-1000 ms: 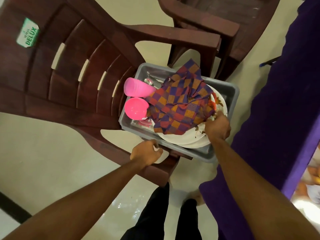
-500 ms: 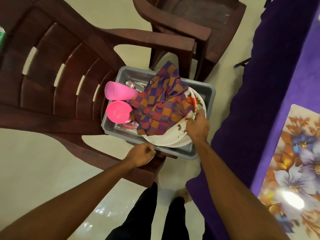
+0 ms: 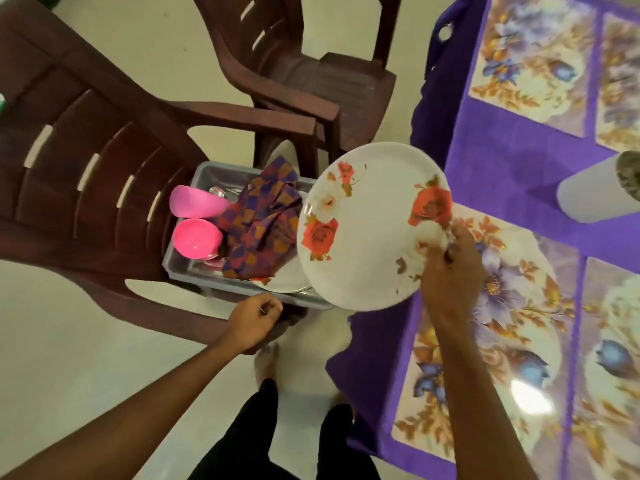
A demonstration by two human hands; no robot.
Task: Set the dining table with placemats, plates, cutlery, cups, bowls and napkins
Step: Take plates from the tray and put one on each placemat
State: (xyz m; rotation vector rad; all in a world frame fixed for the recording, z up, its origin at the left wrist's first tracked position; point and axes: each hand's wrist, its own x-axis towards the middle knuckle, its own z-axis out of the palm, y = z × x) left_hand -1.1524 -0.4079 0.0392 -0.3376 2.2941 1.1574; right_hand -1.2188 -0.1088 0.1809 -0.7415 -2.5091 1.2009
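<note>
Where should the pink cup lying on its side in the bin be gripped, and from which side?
Round its middle, from above. The cup lies on its side at the far end of the bin, so its curved wall faces up and is bare. The napkin crowds its right end, and another pink cup sits close beside it.

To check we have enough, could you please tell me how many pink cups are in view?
2. Both sit in the grey tub on the chair: one pink cup on its side, the other pink cup beside it. The checked cloth may hide more.
</note>
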